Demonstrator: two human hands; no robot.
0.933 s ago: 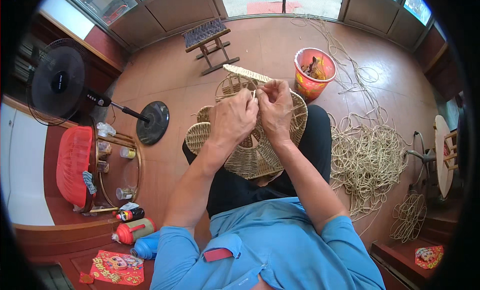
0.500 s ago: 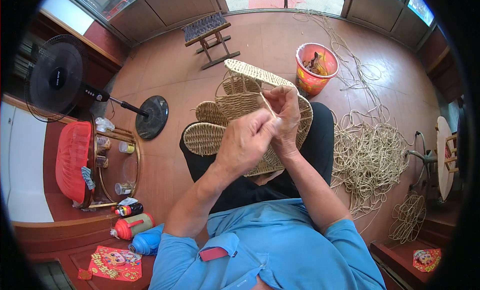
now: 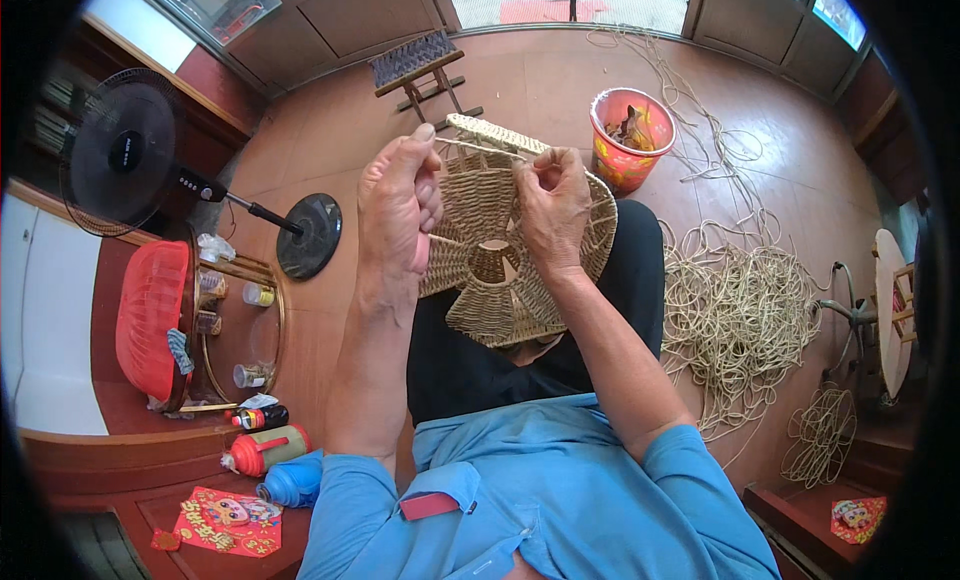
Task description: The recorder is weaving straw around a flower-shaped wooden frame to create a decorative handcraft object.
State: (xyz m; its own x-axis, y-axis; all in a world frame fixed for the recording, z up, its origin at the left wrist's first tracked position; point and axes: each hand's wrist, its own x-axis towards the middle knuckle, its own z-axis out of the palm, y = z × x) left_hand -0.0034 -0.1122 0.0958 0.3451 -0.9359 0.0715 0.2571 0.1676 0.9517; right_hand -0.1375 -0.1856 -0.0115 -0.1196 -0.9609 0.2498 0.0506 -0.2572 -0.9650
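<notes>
A woven straw-cord piece [image 3: 505, 315] rests on my lap, with wedge-shaped panels around a central hole and a pale flat band along its far edge. A length of twisted cord [image 3: 488, 148] stretches taut between my hands, above the weave. My left hand [image 3: 395, 205] is closed around the cord, thumb up, left of the piece; a cord strand also shows at its lower edge. At the piece's right part, my right hand [image 3: 553, 200] pinches the cord between thumb and fingers. My hands and forearms cover parts of the weave.
A large heap of loose cord [image 3: 745, 325] lies on the floor at right, with a smaller coil [image 3: 820, 435] nearer. Ahead stand a red bucket [image 3: 632, 145] and a woven-top stool [image 3: 415, 65]. At left are a standing fan [image 3: 125, 150] and a small rack [image 3: 235, 320].
My left hand has moved left and farther away from my right hand, drawing the cord out between them. The woven piece has shifted, now showing its panels and central hole.
</notes>
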